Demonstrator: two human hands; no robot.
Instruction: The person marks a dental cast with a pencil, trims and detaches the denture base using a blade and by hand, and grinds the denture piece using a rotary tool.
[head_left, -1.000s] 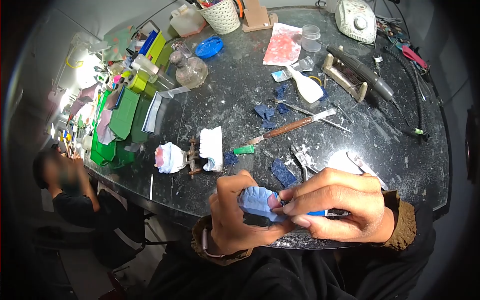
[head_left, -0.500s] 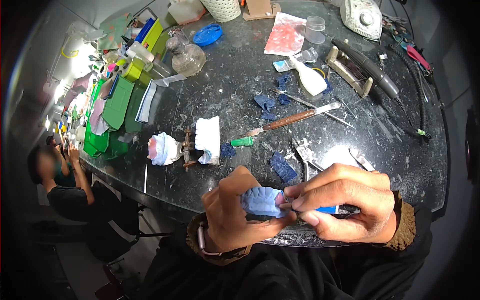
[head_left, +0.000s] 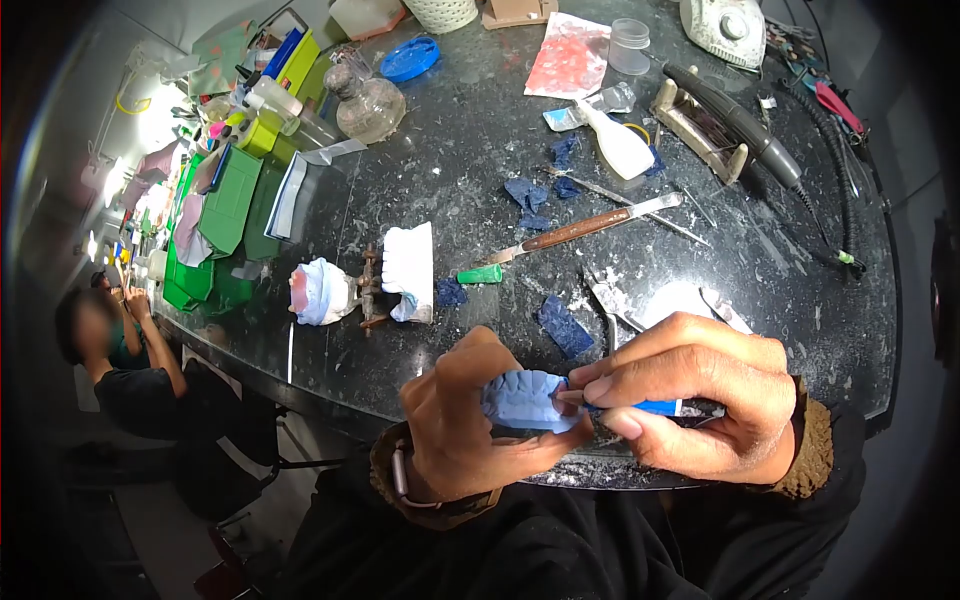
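My left hand (head_left: 455, 420) is closed around a blue dental cast (head_left: 525, 400) with a row of moulded teeth. A small pinkish patch shows at the cast's right end. Between thumb and fingertips, my right hand (head_left: 700, 400) pinches a slim dental hand tool (head_left: 572, 397), its tip touching the cast at that patch. A blue length (head_left: 655, 408) shows between the right fingers; I cannot tell whether it is the tool's handle. Ahead of the left hand stands a hinged articulator (head_left: 370, 285) with a white tooth cast (head_left: 408, 272) and a pale cast with pink (head_left: 322, 292).
Ahead lie a wooden-handled wax knife (head_left: 575, 237), pliers (head_left: 607, 300), blue wax scraps (head_left: 565, 327), a green cap (head_left: 480, 274) and a white bottle (head_left: 620, 145). A handpiece (head_left: 740, 130) rests at right. Green bins (head_left: 232, 205) line the left; another person (head_left: 135, 350) sits beyond.
The tool tip has shifted slightly up along the cast's right end, and the right fingers have moved a little with it. The view has tilted slightly.
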